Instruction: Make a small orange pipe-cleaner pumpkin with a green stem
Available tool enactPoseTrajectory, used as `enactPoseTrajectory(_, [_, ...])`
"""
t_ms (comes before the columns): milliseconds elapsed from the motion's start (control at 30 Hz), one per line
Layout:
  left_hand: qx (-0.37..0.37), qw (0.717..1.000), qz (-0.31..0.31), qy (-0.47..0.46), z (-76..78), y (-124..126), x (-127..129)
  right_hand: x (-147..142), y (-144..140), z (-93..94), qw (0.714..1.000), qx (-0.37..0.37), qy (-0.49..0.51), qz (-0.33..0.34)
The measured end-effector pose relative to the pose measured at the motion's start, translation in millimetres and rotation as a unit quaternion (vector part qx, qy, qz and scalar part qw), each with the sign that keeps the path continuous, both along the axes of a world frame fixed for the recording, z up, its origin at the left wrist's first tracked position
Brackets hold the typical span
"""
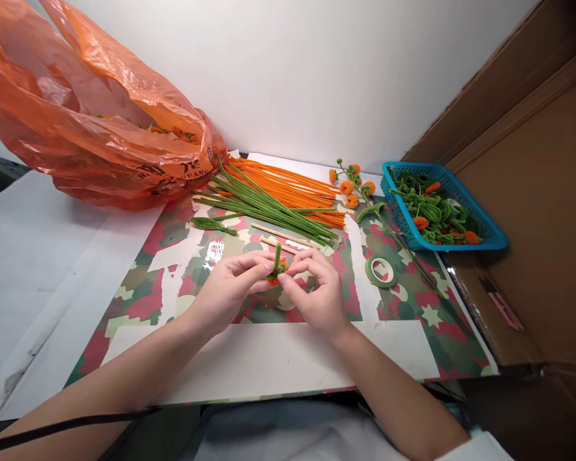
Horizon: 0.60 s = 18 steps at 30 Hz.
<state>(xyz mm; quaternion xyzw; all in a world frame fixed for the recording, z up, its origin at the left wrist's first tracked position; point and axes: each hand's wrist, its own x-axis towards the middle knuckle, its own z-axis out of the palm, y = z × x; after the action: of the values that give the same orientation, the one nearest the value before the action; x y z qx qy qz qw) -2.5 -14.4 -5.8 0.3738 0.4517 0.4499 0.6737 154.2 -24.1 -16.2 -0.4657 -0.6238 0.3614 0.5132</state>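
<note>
Between my fingertips is a small orange pipe-cleaner flower point(271, 280) with a green pipe-cleaner stem point(278, 253) sticking up from it. My left hand point(235, 282) pinches it from the left, thumb and fingers closed. From the right, my right hand point(317, 291) grips it between thumb and index finger. Part of the flower is hidden by the fingers. Just beyond the hands lie two thin wooden sticks point(284, 235). Behind them are a bundle of green pipe cleaners point(278, 208) and a bundle of orange pipe cleaners point(288, 179). A green looped leaf piece point(211, 224) lies to the left.
An orange plastic bag point(125, 147) stands at the back left. On the right are a roll of green tape point(381, 272), a finished orange flower stem point(388, 224) and a blue basket point(492, 237) of green and orange pieces. A pink cutter point(506, 312) lies on cardboard at far right.
</note>
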Motion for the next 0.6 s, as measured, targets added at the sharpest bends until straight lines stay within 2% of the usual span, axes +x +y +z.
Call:
enactPoseTrajectory(167, [0.035,0.999,0.001,0.007,-2.2,-1.0,-0.6,1.4,0.0,0.4,1.000,0.026,-0.008,-0.002])
enactPoseTrajectory(367, [0.079,0.996,0.010,0.025,-2.8,-1.3,-3.4,6.8,0.4,1.5,0.994,0.108,-0.025,0.023])
enactPoseTrajectory(600, [0.135,0.990,0.016,0.046,0.6,-0.6,-0.3,5.8,0.6,0.4,0.990,0.131,-0.046,0.023])
